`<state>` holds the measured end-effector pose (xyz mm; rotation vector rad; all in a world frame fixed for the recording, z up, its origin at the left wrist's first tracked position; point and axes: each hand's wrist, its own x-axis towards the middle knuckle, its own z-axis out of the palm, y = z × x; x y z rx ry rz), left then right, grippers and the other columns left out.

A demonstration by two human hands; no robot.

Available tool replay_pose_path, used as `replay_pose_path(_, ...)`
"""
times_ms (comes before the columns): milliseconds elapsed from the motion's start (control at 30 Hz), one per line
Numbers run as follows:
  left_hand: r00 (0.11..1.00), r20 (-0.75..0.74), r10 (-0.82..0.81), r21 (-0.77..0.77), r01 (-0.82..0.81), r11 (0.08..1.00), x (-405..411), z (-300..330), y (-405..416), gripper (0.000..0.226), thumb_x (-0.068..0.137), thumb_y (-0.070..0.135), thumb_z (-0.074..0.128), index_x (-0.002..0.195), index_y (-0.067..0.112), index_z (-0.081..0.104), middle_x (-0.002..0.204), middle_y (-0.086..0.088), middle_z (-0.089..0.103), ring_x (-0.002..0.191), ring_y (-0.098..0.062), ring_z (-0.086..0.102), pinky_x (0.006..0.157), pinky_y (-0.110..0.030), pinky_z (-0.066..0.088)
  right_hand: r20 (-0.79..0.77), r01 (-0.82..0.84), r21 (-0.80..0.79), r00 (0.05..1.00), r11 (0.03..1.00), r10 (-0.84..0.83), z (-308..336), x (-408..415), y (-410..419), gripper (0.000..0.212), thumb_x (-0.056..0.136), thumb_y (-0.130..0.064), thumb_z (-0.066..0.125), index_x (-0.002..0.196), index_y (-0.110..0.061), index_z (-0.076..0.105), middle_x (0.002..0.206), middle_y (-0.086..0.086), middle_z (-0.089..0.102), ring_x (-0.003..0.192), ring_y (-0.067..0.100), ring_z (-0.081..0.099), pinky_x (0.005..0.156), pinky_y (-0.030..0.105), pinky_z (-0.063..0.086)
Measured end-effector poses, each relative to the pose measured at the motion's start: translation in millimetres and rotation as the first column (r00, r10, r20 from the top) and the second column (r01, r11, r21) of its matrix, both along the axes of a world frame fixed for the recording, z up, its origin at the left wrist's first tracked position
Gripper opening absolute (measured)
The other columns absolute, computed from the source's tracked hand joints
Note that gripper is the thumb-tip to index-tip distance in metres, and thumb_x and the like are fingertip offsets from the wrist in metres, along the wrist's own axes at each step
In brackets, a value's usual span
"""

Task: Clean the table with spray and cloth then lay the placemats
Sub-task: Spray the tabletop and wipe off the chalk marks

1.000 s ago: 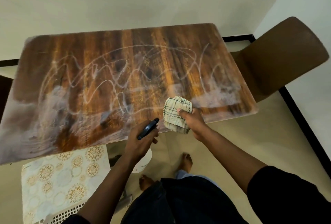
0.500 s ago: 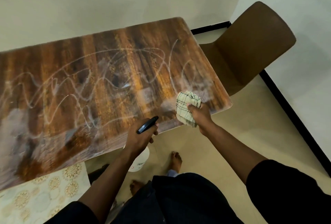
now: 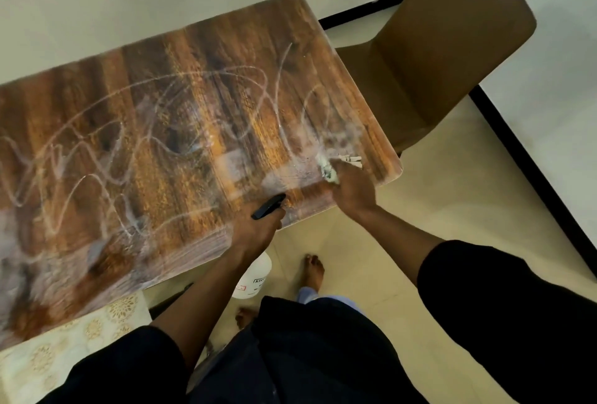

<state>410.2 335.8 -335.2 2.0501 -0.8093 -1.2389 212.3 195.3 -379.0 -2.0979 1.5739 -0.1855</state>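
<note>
- The right hand (image 3: pixel 353 189) is curled around the cloth (image 3: pixel 332 171) and presses it on the table (image 3: pixel 193 106) near the front right corner.
- The left hand (image 3: pixel 255 232) grips the spray bottle (image 3: pixel 255 277) at the front edge.
- White scribbles cover the table.
- A placemat (image 3: pixel 74 348) lies below the front edge.
- A chair (image 3: pixel 445 58) stands at the right edge.

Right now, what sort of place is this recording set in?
Probably a dining corner in a home: a wood-grain table stands against a plain wall, a brown chair is at its end, and patterned placemats wait beside it over a tiled floor.
</note>
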Motion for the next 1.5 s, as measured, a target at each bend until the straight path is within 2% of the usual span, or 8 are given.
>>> replay_pose_path(167, 0.999, 0.003, 0.036, 0.054, -0.036, 0.998, -10, -5, -16, 0.007, 0.075, 0.046, 0.066, 0.077, 0.041, 0.071, 0.078, -0.011, 0.079, 0.058, -0.022, 0.059, 0.062, -0.036, 0.048, -0.141, -0.248, 0.133, 0.954, 0.96, 0.266, -40, 4, 41, 0.068, 0.107, -0.029, 0.05, 0.165, -0.019, 0.016, 0.173, 0.007, 0.01, 0.16, 0.029, -0.001, 0.127, 0.043, 0.003)
replay_pose_path(333, 1.0, -0.006, 0.02, 0.033, -0.019, 0.999, -16, -7, -23, 0.013, 0.081, 0.04, 0.066, 0.086, 0.034, 0.076, 0.075, -0.009, 0.078, 0.053, -0.016, 0.057, 0.06, -0.034, 0.047, -0.15, -0.288, 0.165, 0.938, 0.943, 0.312, -48, -1, 39, 0.072, 0.108, -0.034, 0.04, 0.166, -0.023, -0.002, 0.173, 0.002, -0.01, 0.157, 0.025, -0.02, 0.127, 0.04, -0.009)
replay_pose_path(533, 1.0, -0.008, 0.008, 0.005, -0.008, 1.0, -18, -8, -26, 0.035, 0.083, 0.041, 0.066, 0.111, 0.023, 0.08, 0.074, -0.006, 0.077, 0.049, -0.004, 0.058, 0.06, -0.027, 0.044, -0.126, -0.292, 0.171, 0.941, 0.941, 0.315, -51, 5, 26, 0.073, 0.108, -0.035, 0.038, 0.165, -0.025, -0.006, 0.172, 0.0, -0.015, 0.156, 0.022, -0.024, 0.125, 0.038, -0.014)
replay_pose_path(767, 1.0, 0.031, 0.003, 0.023, -0.004, 1.0, -11, -10, -28, 0.021, 0.084, 0.044, 0.066, 0.092, 0.03, 0.08, 0.07, -0.003, 0.077, 0.054, -0.015, 0.061, 0.064, -0.035, 0.048, -0.09, -0.292, 0.162, 0.947, 0.943, 0.309, -54, -14, 8, 0.065, 0.109, -0.05, 0.032, 0.165, -0.033, 0.004, 0.172, -0.012, -0.011, 0.157, 0.013, -0.018, 0.128, 0.041, -0.006)
replay_pose_path(1000, 0.997, 0.067, -0.026, 0.086, 0.021, 0.996, -12, -7, -35, 0.031, 0.083, 0.04, 0.065, 0.065, 0.019, 0.078, 0.063, -0.001, 0.075, 0.053, -0.02, 0.06, 0.062, -0.042, 0.055, -0.095, 0.038, 0.158, 0.995, 0.987, -0.024, -56, -57, -40, 0.065, 0.105, -0.029, 0.044, 0.164, -0.028, 0.018, 0.173, -0.002, 0.004, 0.16, 0.023, -0.004, 0.127, 0.047, 0.004)
replay_pose_path(1133, 0.999, 0.027, -0.018, 0.104, 0.016, 0.994, -17, -8, -42, 0.032, 0.082, 0.042, 0.066, 0.067, 0.017, 0.078, 0.062, -0.004, 0.073, 0.052, -0.021, 0.057, 0.062, -0.041, 0.053, -0.032, 0.095, 0.19, 0.995, 0.977, -0.091, -55, -52, -35, 0.063, 0.104, -0.029, 0.046, 0.164, -0.026, 0.023, 0.173, -0.002, 0.009, 0.16, 0.024, -0.001, 0.126, 0.048, 0.006)
replay_pose_path(1333, 1.0, 0.016, 0.01, 0.145, -0.013, 0.989, -18, -15, -43, 0.048, 0.072, 0.045, 0.068, 0.087, 0.001, 0.077, 0.063, -0.019, 0.063, 0.055, -0.026, 0.048, 0.058, -0.042, 0.04, -0.004, -0.174, 0.161, 0.984, 0.971, 0.177, -53, -25, 40, 0.065, 0.107, -0.037, 0.044, 0.165, -0.027, 0.016, 0.173, -0.003, 0.004, 0.159, 0.023, -0.009, 0.128, 0.049, 0.0)
replay_pose_path(1500, 0.998, -0.025, -0.06, 0.183, 0.064, 0.981, -15, -17, -42, 0.026, 0.092, 0.022, 0.071, 0.07, 0.01, 0.078, 0.068, -0.015, 0.075, 0.046, -0.023, 0.049, 0.048, -0.03, 0.043, 0.056, -0.291, 0.132, 0.957, 0.948, 0.286, -57, -50, 41, 0.066, 0.106, -0.03, 0.049, 0.165, -0.026, 0.019, 0.172, -0.005, 0.004, 0.159, 0.021, -0.005, 0.126, 0.043, 0.002)
